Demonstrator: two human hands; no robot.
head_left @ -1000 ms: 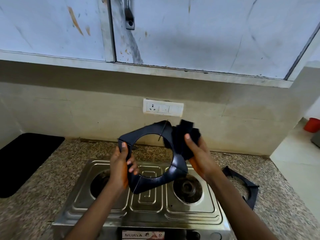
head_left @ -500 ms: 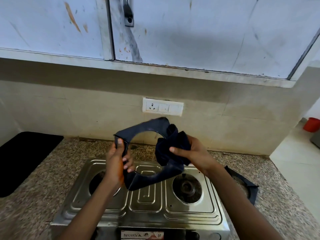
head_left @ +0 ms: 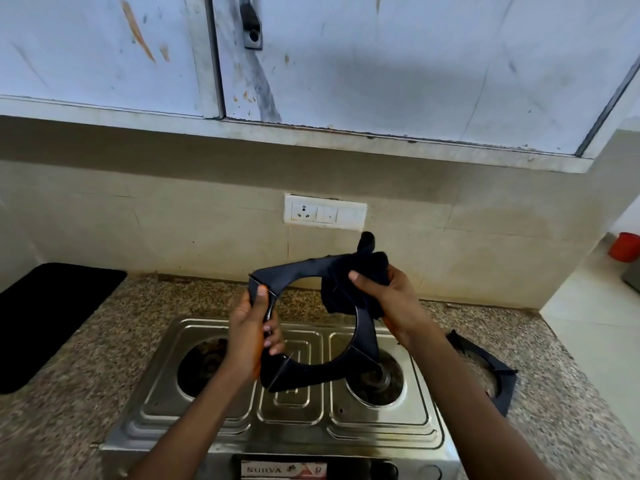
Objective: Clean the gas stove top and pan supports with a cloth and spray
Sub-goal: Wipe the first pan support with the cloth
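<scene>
Head view: compared with half a second ago, the cloth (head_left: pixel 349 285) has shifted from the inner right edge of the pan support (head_left: pixel 304 370) up to its top right corner, and the support is tilted more upright above the stove (head_left: pixel 294 420). The left hand (head_left: pixel 251 336) grips the support's left side, thumb on top and fingers curled beneath. The right hand (head_left: pixel 388 299) clenches the bunched cloth around the frame, while a second pan support (head_left: pixel 491 372) lies on the counter (head_left: pixel 69 393) just right of the stove.
</scene>
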